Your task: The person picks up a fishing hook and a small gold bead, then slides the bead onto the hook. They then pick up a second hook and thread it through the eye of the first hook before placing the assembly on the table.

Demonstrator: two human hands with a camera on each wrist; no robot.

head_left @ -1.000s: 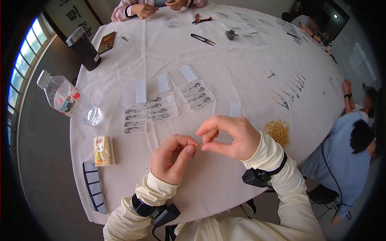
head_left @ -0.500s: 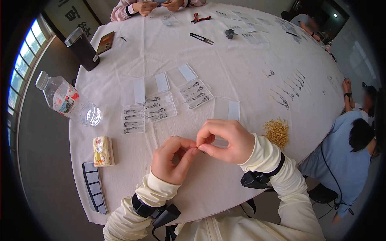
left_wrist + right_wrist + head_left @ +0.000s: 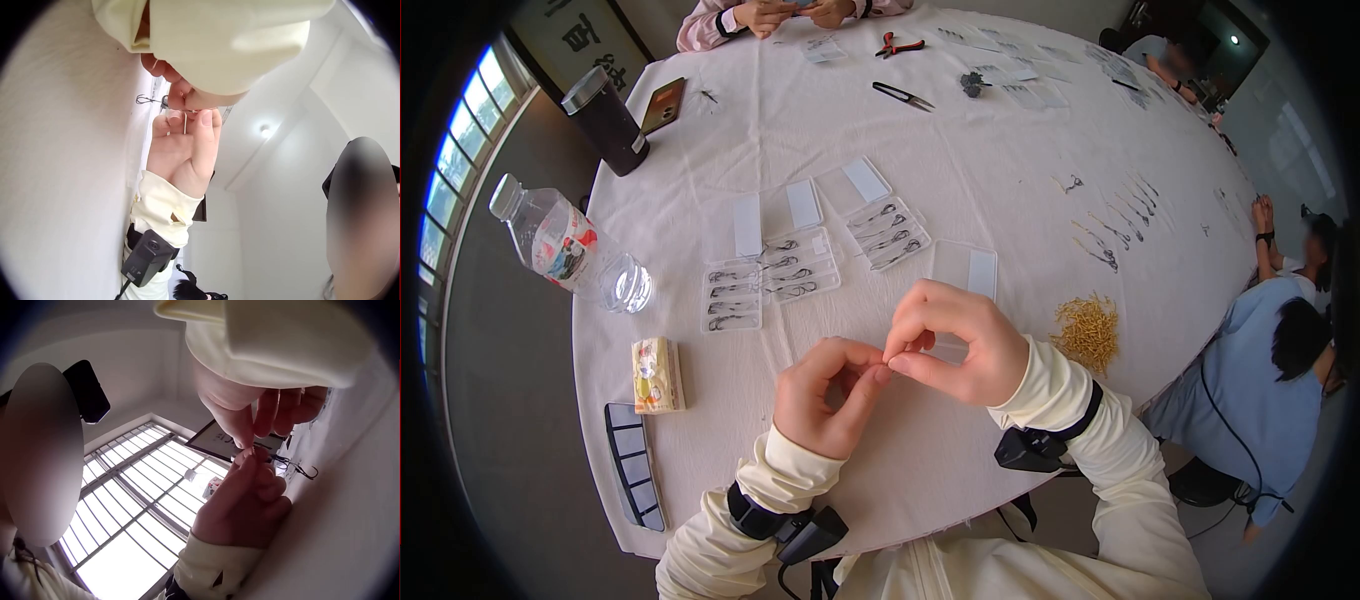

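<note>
Close above the white-covered table, my left hand (image 3: pixel 825 395) pinches a dark fishing hook (image 3: pixel 306 471) on a looped line between thumb and index finger. The hook end hangs out past the fingertips in both wrist views. Against those fingertips, the thumb and index finger of my right hand (image 3: pixel 960 335) pinch at a tiny gold piece (image 3: pixel 194 111), mostly hidden by the fingers. In front of the hands lie clear plastic boxes (image 3: pixel 802 282) holding several dark hook rigs. A heap of small gold pieces (image 3: pixel 1087 333) lies beside my right wrist.
At the left stand a water bottle (image 3: pixel 565 245), a dark tumbler (image 3: pixel 605 122) and a tissue pack (image 3: pixel 658 375). Farther back lie snips (image 3: pixel 902 96) and red-handled pliers (image 3: pixel 899 44). Several gold-ended hook rigs (image 3: pixel 1105 248) lie right. Other people sit around the table.
My right hand has come in from slightly apart, and its fingertips now meet my left ones. The gold piece and hook, seen earlier at the left fingertips, are covered in the head view.
</note>
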